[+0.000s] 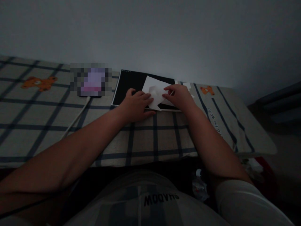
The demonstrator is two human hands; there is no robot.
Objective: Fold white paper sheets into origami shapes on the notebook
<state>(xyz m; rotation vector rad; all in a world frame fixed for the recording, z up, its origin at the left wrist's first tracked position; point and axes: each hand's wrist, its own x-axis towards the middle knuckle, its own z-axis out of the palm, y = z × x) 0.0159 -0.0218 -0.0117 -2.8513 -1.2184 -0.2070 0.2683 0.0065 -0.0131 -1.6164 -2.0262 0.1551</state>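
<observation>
Creased white paper sheet (pixel 154 86) on flat black rectangular board (pixel 130 83), near far edge of plaid-covered surface (pixel 145 138), left hand (pixel 137 105) spread over paper, right hand (pixel 180 94) curled at its right side, grip unclear

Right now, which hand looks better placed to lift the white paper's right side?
Probably the right hand: it curls in a pinching shape at the right side of the white paper, while the left hand lies flatter at its left.

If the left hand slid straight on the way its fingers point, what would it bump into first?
Probably the fingertips of the right hand, just across the white paper from the left hand, though depth is hard to judge here.
</observation>
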